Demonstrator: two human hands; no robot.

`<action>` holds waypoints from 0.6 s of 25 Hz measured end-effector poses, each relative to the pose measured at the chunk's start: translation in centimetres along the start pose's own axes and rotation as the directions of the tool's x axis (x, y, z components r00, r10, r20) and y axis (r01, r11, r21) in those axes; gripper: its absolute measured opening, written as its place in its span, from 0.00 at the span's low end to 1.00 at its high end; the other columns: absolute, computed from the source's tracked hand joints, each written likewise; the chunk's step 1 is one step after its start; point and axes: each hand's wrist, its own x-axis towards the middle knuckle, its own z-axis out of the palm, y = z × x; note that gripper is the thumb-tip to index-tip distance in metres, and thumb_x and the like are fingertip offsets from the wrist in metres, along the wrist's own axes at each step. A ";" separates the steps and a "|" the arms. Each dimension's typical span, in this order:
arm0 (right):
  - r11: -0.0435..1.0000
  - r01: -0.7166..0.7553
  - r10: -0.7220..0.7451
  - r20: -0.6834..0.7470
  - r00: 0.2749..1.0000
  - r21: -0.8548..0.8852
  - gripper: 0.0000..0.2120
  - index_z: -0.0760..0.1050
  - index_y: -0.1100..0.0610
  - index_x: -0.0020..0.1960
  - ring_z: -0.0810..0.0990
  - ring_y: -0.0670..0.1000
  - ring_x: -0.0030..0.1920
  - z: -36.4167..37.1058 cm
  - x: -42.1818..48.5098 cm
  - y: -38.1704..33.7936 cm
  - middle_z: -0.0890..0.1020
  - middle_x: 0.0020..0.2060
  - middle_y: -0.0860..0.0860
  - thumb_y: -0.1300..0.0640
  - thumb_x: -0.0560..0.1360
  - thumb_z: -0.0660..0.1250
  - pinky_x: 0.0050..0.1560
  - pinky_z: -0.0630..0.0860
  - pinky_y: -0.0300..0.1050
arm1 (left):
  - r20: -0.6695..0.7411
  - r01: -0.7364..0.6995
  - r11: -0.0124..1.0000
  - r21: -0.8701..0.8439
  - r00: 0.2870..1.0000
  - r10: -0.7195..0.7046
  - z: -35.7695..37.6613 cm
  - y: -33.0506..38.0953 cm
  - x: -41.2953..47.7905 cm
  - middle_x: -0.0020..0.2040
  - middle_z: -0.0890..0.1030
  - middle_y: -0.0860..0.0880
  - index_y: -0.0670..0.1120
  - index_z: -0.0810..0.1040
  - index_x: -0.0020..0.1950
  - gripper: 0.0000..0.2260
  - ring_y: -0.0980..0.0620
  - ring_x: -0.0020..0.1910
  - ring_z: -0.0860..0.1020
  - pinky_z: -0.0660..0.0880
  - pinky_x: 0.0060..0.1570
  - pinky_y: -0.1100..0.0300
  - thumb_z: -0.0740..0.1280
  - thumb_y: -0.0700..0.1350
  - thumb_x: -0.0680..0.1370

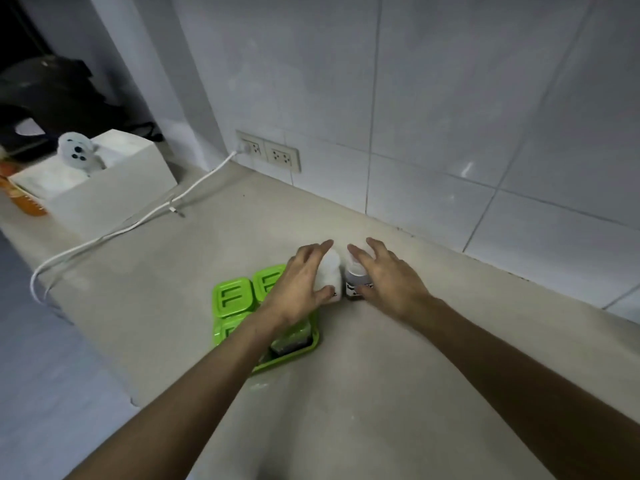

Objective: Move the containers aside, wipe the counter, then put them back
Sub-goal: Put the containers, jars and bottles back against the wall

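Two small jars stand side by side on the beige counter [381,393]. My left hand [299,285] wraps around the white jar [329,271], thumb at its base and fingers over its top. My right hand [388,277] closes around the dark jar [356,282], which has a white cap and a label. Just left of the jars is a green tray [311,344] holding several square containers with green lids [231,296]; my left forearm crosses over it and hides part of it.
A white box [114,188] with a small white plush toy stands at the back left, beside an orange bottle [26,199]. A white cable [138,225] runs from the wall socket [268,152] across the counter to its left edge. The tiled wall borders the counter on the right.
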 end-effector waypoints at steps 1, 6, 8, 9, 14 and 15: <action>1.000 -0.016 0.016 0.000 1.000 -0.020 0.29 0.58 0.48 0.74 0.71 0.59 0.65 0.0 0.6 -0.2 0.62 0.72 0.56 0.52 0.75 0.65 0.62 0.71 0.52 | 0.006 0.006 1.000 -0.015 1.000 -0.006 0.5 0.0 0.4 0.72 0.62 0.45 0.52 0.56 0.76 0.34 0.45 0.70 0.64 0.62 0.70 0.55 0.69 0.45 0.74; 0.999 -0.043 0.040 -0.096 0.995 -0.032 0.23 0.64 0.49 0.67 0.79 0.58 0.52 -1.6 -1.1 1.1 0.71 0.58 0.55 0.47 0.74 0.65 0.49 0.75 0.49 | -0.067 -0.017 0.999 0.041 0.998 0.020 1.6 1.4 1.8 0.61 0.70 0.43 0.52 0.66 0.72 0.27 0.43 0.59 0.73 0.69 0.63 0.55 0.69 0.45 0.74; 0.999 -0.019 0.015 -0.089 0.996 -0.050 0.28 0.62 0.49 0.70 0.78 0.57 0.52 -2.1 -2.5 1.4 0.72 0.58 0.55 0.46 0.73 0.66 0.49 0.75 0.49 | -0.037 -0.079 0.993 0.089 0.996 0.083 1.1 1.3 1.8 0.60 0.72 0.44 0.52 0.69 0.70 0.26 0.44 0.56 0.75 0.72 0.59 0.53 0.70 0.45 0.73; 0.998 -0.011 0.005 -0.084 0.996 -0.061 0.29 0.62 0.49 0.71 0.78 0.57 0.53 -2.5 -3.6 1.9 0.72 0.58 0.55 0.46 0.73 0.66 0.50 0.75 0.48 | -0.016 -0.125 0.987 0.101 0.992 0.127 1.0 1.7 1.8 0.59 0.73 0.45 0.51 0.70 0.70 0.25 0.44 0.54 0.76 0.74 0.57 0.53 0.71 0.46 0.73; 0.981 -0.060 0.043 -0.094 0.995 -0.183 0.24 0.70 0.49 0.66 0.76 0.56 0.54 -6.6 -11.5 10.5 0.76 0.56 0.53 0.42 0.72 0.64 0.61 0.67 0.51 | 0.158 -0.309 0.950 -0.050 0.937 0.313 3.2 8.9 2.9 0.53 0.72 0.50 0.52 0.73 0.67 0.25 0.50 0.49 0.78 0.79 0.51 0.56 0.70 0.53 0.71; 0.968 -0.097 0.075 -0.102 0.992 -0.233 0.24 0.71 0.49 0.65 0.76 0.56 0.54 -7.7 -13.2 12.9 0.77 0.55 0.53 0.41 0.72 0.64 0.62 0.65 0.52 | 0.186 -0.336 0.938 -0.083 0.920 0.345 4.0 11.0 3.4 0.52 0.72 0.52 0.53 0.73 0.67 0.25 0.52 0.49 0.78 0.79 0.50 0.59 0.69 0.55 0.70</action>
